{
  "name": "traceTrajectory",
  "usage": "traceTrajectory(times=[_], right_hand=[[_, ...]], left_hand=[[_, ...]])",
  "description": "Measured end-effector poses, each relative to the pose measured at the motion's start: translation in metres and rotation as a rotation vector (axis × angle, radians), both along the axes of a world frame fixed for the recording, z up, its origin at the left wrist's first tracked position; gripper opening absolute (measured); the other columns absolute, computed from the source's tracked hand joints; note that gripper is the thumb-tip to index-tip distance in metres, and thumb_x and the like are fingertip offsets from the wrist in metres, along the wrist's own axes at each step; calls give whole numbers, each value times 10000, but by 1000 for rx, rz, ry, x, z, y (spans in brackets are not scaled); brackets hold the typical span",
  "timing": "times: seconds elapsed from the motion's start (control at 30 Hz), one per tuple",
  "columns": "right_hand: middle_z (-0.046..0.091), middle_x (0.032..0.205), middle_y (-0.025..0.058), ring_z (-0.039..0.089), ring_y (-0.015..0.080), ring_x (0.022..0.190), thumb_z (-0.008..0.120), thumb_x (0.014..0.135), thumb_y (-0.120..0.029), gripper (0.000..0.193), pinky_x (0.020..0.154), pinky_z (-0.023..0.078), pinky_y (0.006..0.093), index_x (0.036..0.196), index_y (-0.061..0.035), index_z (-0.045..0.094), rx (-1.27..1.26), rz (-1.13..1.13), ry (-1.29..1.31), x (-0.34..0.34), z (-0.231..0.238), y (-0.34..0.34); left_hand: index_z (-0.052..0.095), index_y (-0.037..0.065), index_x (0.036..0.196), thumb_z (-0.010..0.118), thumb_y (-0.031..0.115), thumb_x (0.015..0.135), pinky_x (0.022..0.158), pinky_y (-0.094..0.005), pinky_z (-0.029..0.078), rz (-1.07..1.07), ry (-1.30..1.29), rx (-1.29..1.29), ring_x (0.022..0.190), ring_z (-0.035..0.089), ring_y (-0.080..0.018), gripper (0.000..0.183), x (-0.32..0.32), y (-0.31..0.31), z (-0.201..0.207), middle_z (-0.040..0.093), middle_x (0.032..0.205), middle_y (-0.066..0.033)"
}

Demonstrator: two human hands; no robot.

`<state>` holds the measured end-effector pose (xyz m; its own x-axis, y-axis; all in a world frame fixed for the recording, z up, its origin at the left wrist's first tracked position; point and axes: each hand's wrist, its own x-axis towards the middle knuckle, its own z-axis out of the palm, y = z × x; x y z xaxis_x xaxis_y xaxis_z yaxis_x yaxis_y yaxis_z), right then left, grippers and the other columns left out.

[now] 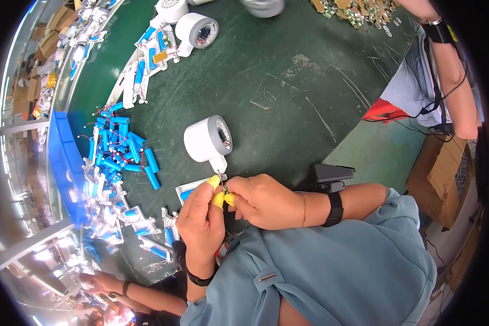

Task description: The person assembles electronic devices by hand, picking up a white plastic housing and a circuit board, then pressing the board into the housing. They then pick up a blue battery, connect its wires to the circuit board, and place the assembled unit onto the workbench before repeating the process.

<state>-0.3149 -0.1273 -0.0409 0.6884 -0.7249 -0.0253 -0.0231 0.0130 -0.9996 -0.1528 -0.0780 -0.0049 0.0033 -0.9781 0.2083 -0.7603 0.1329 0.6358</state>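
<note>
My left hand [201, 217] and my right hand [266, 202] meet close together in front of me, with yellow covers on some fingertips. Thin wires [219, 175] run down from the neck of a white round fan head [200, 142], and the left thumb and forefinger pinch them. The right fingers are closed right beside them; what they hold is too small and covered to make out. The fan head lies on its side on the green table, its grey-rimmed open end facing right. Partly under my left hand is a white casing [183, 194] with a blue battery.
Blue cylindrical batteries [125, 144] with wires lie heaped at left, beside a blue bin [65, 163]. More white fan heads [196, 31] and battery-fitted casings [146, 60] lie farther off. Small circuit boards [358, 11] are piled at the far right. Co-workers' arms [453, 81] show at right and lower left.
</note>
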Motion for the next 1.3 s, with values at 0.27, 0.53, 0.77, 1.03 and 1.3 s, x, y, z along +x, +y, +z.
traceTrajectory(times=[0.27, 0.53, 0.77, 1.03, 1.3], right_hand=[[624, 736, 151, 695, 259, 654, 436, 927, 1, 76, 552, 528, 363, 855, 23, 443, -18, -1, -3, 0, -1, 2], [625, 734, 158, 696, 267, 656, 426, 935, -4, 84, 548, 528, 368, 859, 25, 446, -13, -3, -5, 1, -3, 0], [643, 783, 155, 696, 268, 695, 445, 918, 4, 71, 604, 539, 377, 967, 37, 484, -40, -7, -11, 4, -2, -2], [634, 854, 267, 627, 435, 813, 520, 882, -24, 293, 693, 499, 504, 1147, 89, 472, -194, -103, -53, 6, -2, 3], [643, 926, 239, 644, 407, 810, 528, 875, -13, 394, 686, 529, 455, 1247, 59, 423, -260, -113, 46, 7, -2, 7]], left_hand=[[648, -20, 1087, 587, -136, 767, 765, -325, 549, 11, -11, 5, 858, 703, -267, 346, -1, 1, 0, 696, 972, -168], [647, -20, 1083, 594, -132, 779, 759, -324, 548, 13, -7, 0, 852, 703, -259, 328, -2, 0, 1, 693, 994, -171], [630, -22, 1112, 609, -98, 834, 776, -305, 537, -7, 55, -72, 852, 683, -234, 289, 2, 0, 0, 679, 994, -152], [577, -46, 1187, 648, -45, 848, 786, -281, 519, 206, 403, 188, 861, 633, -155, 347, 4, 15, -8, 661, 1001, -106], [613, -32, 1147, 661, -44, 830, 771, -257, 507, 288, 529, 282, 819, 603, -107, 321, -7, 5, -1, 660, 942, -59]])
